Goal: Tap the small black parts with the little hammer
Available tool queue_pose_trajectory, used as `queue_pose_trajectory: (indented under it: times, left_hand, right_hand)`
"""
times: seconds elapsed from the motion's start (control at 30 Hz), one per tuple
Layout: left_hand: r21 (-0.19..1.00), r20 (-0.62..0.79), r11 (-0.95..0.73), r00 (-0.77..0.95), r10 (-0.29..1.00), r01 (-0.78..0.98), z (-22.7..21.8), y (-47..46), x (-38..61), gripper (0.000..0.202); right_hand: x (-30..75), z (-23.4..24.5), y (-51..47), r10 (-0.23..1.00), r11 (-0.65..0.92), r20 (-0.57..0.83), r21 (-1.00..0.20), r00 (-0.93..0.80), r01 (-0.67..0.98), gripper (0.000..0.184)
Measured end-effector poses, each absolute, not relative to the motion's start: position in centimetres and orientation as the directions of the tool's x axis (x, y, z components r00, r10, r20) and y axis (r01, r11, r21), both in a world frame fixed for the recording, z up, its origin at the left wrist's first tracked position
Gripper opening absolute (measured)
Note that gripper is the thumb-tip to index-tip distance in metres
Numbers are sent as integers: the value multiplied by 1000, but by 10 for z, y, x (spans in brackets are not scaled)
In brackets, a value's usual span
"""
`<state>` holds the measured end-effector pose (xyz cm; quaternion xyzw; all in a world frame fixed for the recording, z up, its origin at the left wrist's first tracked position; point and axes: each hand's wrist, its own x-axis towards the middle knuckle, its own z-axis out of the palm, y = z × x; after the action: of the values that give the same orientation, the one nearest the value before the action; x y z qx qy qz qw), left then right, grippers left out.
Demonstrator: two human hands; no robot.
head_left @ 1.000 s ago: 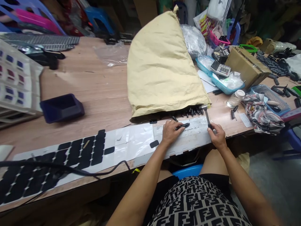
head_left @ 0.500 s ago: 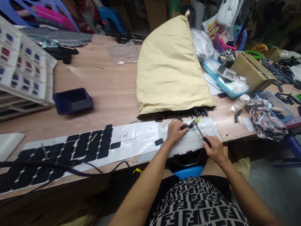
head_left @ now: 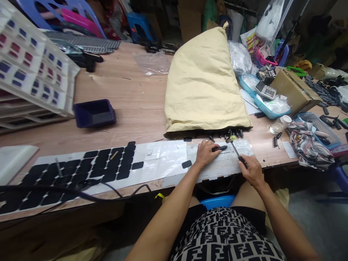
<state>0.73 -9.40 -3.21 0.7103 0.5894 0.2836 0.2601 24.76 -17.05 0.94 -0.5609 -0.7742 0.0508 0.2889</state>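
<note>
Pinning a small black part (head_left: 219, 148) flat on the white sheet (head_left: 163, 159) at the table's (head_left: 130, 105) near edge, your left hand (head_left: 206, 154) pinches it shut. Your right hand (head_left: 251, 170) grips a small hammer (head_left: 236, 146), its head just beside the part's tip, below the tan sack (head_left: 203, 83).

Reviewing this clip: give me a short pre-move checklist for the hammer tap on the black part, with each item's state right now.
1. Left hand pins the black part on the white sheet: ok.
2. Right hand grips the small hammer by its handle: ok.
3. Hammer head is near the part's tip: ok.
4. Left fingers away from the hammer head: cannot tell.
5. Part seated straight: cannot tell.
</note>
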Motion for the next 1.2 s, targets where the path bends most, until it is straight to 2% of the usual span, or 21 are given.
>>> queue_pose_trajectory:
  times: [0.1,0.23,0.3,0.37,0.47,0.5,0.57,0.63,0.73,0.8,0.87,0.9,1.0,1.07,1.13,1.2]
  left_hand:
    - [708,110,-171,132,985,686,-35,-91,7,19]
    - [725,152,-208,143,978,657,-29,-92,5,17]
    - [743,242,-283,151,958,606,-21,-107,3,17]
    - [771,343,-389,187,921,504,-14,-137,1,18]
    - [833,368,-479,368,854,278,-17,-202,1,21]
    - [857,323,-456,441,838,240,-23,-223,2,22]
    - [911,151,-304,460,875,278,-41,-256,6,23]
    - [930,-91,-39,332,939,365,-63,-271,12,25]
    - [840,-377,305,79,923,449,-88,-265,20,32]
    - [735,-498,412,16,867,539,-91,-254,23,40]
    - [669,-583,435,63,810,603,-81,-247,23,44]
    - [676,-600,417,124,791,608,-71,-246,22,42]
    - [799,-532,326,339,776,505,-29,-243,20,37]
    - [856,-460,298,360,812,422,-1,-229,18,41]
    - [880,-372,279,194,908,385,17,-199,15,44]
    - [866,-249,265,-94,964,423,21,-158,12,39]
  right_hand:
    - [271,3,-149,921,203,389,-484,1,851,32]
    - [292,-13,-131,953,20,228,-709,202,705,37]
    - [296,-20,-129,956,2,190,-769,225,639,38]
    - [297,-24,-130,958,9,186,-780,219,626,37]
    - [296,-26,-132,957,13,195,-771,216,637,35]
    - [296,-25,-132,957,14,196,-770,216,638,35]
    - [296,-25,-131,956,13,197,-766,216,642,34]
    - [295,-25,-130,956,11,199,-757,214,653,34]
    - [294,-25,-130,954,9,207,-739,215,673,35]
    - [294,-24,-130,953,10,213,-732,214,681,34]
    - [294,-24,-131,953,15,217,-730,212,683,34]
    - [294,-24,-131,953,18,219,-731,210,682,33]
    - [295,-26,-130,952,24,225,-732,208,681,34]
    - [295,-27,-130,951,25,227,-734,210,679,34]
    - [295,-27,-130,950,24,226,-737,213,676,34]
    - [294,-25,-130,951,22,222,-741,213,672,33]
